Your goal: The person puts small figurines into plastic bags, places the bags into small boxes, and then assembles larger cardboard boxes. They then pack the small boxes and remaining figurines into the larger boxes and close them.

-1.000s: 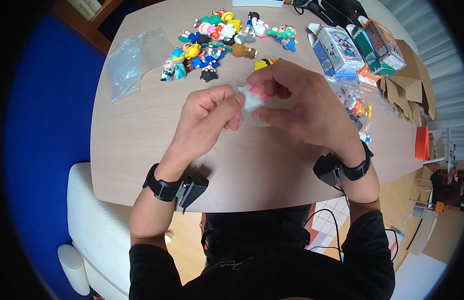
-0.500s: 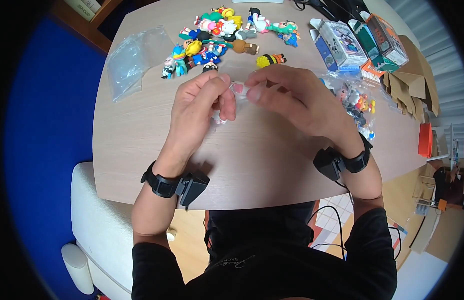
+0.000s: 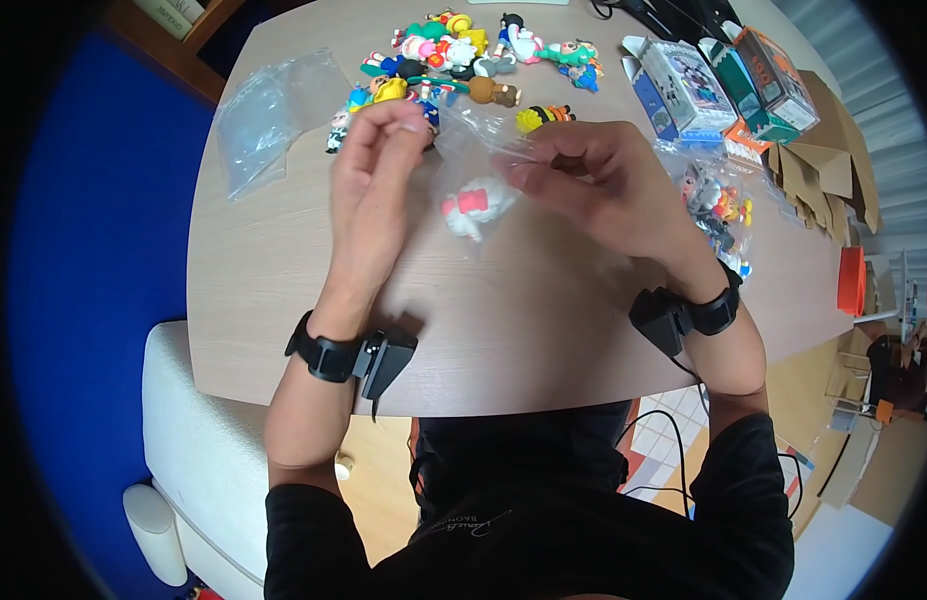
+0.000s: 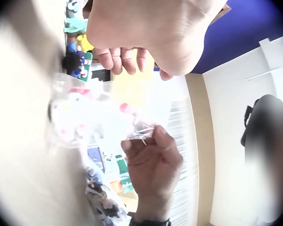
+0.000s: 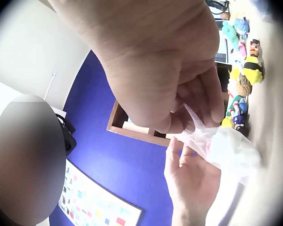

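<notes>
White and pink toy (image 3: 480,203), details blurred inside clear bag (image 3: 451,150), outline washed out by glare in left wrist view, toy hanging below and left of right hand (image 3: 613,195), its fingers pinching gathered bag top, left hand (image 3: 371,195) free, fingers relaxed near bag.

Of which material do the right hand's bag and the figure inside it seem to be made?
Bag: thin, glossy clear plastic film, judging by creases and highlights. Figure: probably smooth vinyl or rubber, from its rounded form, though the film blurs its finish.
</notes>
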Demonstrator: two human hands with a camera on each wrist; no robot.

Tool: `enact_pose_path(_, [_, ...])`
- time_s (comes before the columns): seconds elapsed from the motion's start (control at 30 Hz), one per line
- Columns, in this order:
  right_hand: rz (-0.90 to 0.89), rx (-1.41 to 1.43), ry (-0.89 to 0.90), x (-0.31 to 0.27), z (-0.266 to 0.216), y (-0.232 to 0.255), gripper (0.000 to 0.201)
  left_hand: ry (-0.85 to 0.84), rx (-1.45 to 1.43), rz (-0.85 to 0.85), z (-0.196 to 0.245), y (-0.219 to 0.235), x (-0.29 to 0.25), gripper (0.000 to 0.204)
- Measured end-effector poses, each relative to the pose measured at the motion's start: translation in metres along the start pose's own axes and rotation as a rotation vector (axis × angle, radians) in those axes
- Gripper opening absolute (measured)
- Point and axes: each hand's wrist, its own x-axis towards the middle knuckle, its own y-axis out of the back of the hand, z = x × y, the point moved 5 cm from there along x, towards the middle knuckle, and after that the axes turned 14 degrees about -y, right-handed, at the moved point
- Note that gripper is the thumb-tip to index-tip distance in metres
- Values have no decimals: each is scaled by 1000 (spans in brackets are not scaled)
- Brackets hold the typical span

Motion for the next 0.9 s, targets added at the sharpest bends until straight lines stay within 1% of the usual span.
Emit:
enact_pose_path(0.07, [-59, 40, -11, 2, -1, 3, 16, 108, -62, -157, -22, -4, -6, 33])
enact_pose_path(0.1, [-86, 158, -18, 2, -1, 4, 15, 162, -95, -235, -30, -6, -10, 37])
enact_pose_path(0.13, [-113, 275, -26, 2, 0, 5, 14, 330, -357, -279, -34, -18, -18, 46])
enact_pose_path(0.17, [-140, 392, -33, 2, 1, 7, 13, 334, -355, -359, -33, -23, -21, 46])
enact_pose_path(0.27, [-120, 308, -64, 11, 12, 22, 13, 332, -365, -590, -27, -31, -28, 47])
enact_pose_path(0.3, [-112, 260, -115, 12, 16, 25, 15, 323, -382, -663, -25, -33, -29, 47])
enact_pose_path(0.37, [-95, 164, -220, 13, 22, 30, 20, 349, -289, -703, -14, -35, -29, 47])
enact_pose_path(0.47, [-103, -2, -297, 8, 16, 30, 26, 368, -173, -793, -15, -32, -29, 40])
enact_pose_path(0.57, [-59, 125, -263, 11, 16, 37, 16, 350, -109, -937, -19, -30, -32, 35])
enact_pose_path(0.67, [-22, 136, -262, 21, 12, 40, 19, 264, 105, -1057, -9, -27, -27, 34])
enact_pose_path(0.77, [50, -281, -104, 39, 11, 36, 22, 258, -41, -948, -26, -27, -33, 33])
enact_pose_path(0.87, [42, -408, -64, 53, -2, 33, 25, 303, -96, -890, -34, -27, -36, 28])
enact_pose_path(0.9, [53, -409, -59, 58, -4, 32, 25, 292, -86, -879, -34, -27, -35, 27])
